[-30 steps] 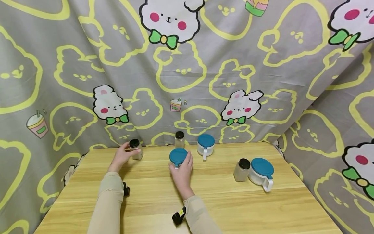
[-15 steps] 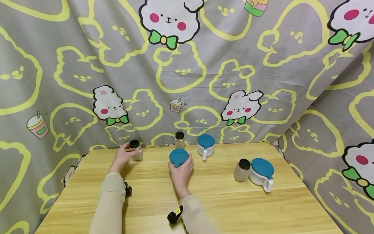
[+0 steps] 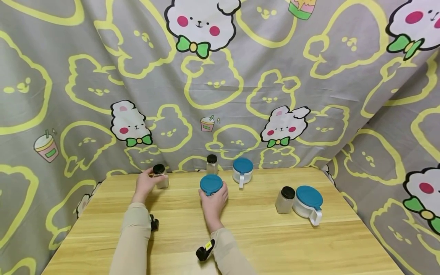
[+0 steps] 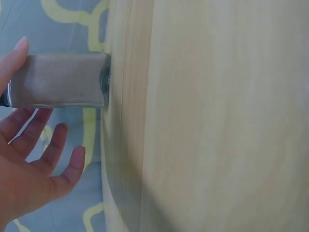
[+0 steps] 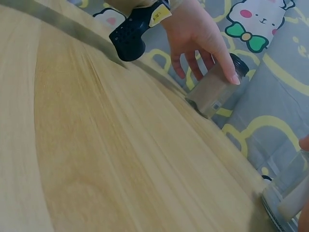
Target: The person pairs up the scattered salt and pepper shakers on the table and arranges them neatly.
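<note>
My left hand (image 3: 144, 186) holds a square-sided glass spice jar (image 3: 162, 181) with a black lid at the back left of the table. Thumb and fingers lie on either side of its upper part; in the left wrist view the jar's base (image 4: 105, 79) is at the tabletop, and its contents look greyish. My right hand (image 3: 214, 200) grips a seasoning pot with a round blue lid (image 3: 211, 184), fingers around its side. Part of its clear body (image 5: 285, 193) shows at the right wrist view's corner; the hand hides most of the rest.
Behind the gripped pot stand another black-lidded jar (image 3: 212, 167) and a blue-lidded pot with a white handle (image 3: 242, 172). A further black-lidded jar (image 3: 285, 201) and a larger blue-lidded pot (image 3: 308, 202) stand close together at right. A patterned curtain (image 3: 227, 95) borders the table's back.
My right wrist has turned and shifted slightly left, and the gripped pot's lid has tipped slightly. My left forearm has drifted a little right, while its hand stays at the jar.
</note>
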`<act>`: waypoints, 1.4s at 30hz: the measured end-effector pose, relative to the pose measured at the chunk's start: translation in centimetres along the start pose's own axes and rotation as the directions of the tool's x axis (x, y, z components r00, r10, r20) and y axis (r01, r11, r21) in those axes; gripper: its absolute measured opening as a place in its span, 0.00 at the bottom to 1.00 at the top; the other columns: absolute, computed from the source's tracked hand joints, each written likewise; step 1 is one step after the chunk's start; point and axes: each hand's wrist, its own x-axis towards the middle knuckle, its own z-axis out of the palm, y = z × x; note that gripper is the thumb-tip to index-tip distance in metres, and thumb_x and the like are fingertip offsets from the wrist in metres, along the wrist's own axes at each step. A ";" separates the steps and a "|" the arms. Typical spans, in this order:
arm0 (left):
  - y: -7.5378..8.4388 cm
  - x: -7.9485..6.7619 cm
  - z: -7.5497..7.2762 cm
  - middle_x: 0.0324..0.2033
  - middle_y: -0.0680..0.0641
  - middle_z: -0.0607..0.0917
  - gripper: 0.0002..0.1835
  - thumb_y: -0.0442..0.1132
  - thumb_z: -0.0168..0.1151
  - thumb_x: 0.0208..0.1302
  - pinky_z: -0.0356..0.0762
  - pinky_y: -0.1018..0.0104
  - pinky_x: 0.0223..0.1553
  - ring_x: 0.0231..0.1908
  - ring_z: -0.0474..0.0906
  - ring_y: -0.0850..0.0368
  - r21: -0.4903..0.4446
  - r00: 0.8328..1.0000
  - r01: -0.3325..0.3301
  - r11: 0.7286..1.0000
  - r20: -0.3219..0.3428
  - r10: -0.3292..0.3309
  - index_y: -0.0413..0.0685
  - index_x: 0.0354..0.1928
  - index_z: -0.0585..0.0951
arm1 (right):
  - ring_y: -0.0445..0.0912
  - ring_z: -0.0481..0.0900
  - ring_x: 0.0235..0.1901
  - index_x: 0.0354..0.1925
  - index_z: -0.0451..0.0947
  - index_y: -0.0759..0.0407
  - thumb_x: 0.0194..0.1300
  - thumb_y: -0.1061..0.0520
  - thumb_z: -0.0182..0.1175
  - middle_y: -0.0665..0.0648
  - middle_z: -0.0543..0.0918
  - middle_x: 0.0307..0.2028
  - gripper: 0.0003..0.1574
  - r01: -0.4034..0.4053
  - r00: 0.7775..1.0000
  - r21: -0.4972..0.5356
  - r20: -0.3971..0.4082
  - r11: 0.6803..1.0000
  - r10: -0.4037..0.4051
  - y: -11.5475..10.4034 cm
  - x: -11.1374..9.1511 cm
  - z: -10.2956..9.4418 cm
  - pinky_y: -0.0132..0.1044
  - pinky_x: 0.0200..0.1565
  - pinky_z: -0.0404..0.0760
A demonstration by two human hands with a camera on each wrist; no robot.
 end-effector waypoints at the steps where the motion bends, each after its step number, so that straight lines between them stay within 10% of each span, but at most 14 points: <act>1: 0.0 0.0 0.0 0.56 0.37 0.72 0.41 0.55 0.68 0.46 0.70 0.52 0.49 0.50 0.71 0.43 0.003 1.000 0.002 1.000 -0.005 -0.002 0.42 0.60 0.68 | 0.56 0.63 0.57 0.60 0.59 0.61 0.32 0.48 0.76 0.61 0.68 0.55 0.59 0.003 1.000 -0.001 0.001 1.000 -0.003 0.0 0.0 0.0 0.54 0.58 0.59; 42: 3.0 -2.0 0.2 0.60 0.40 0.69 0.44 0.56 0.68 0.44 0.67 0.50 0.55 0.56 0.67 0.44 -0.044 0.998 0.047 0.998 -0.048 -0.049 0.45 0.62 0.65 | 0.55 0.66 0.56 0.61 0.60 0.57 0.33 0.40 0.73 0.59 0.69 0.54 0.59 0.067 0.992 -0.115 0.111 0.991 -0.055 -0.4 0.4 -1.5 0.56 0.53 0.64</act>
